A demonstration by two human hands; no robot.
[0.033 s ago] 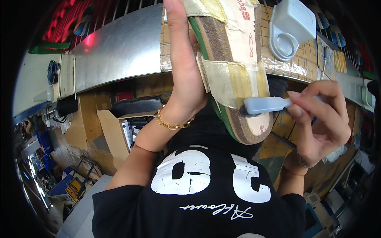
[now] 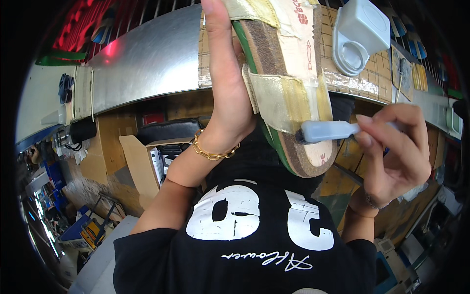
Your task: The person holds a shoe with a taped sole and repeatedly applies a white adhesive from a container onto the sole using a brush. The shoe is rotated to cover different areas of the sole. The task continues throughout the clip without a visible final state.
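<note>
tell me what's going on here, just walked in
A person's left hand holds up a sandal, its rounded end toward the body. The right hand pinches a pale blue brush, its dark bristles at the edge of the sandal's nearer strap. A white plastic container stands on the bench beyond.

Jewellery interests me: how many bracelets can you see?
2: a gold-coloured chain-link bracelet at the wrist of the left hand and a thin silvery bracelet at the wrist of the right hand. Others could be hidden.
</note>
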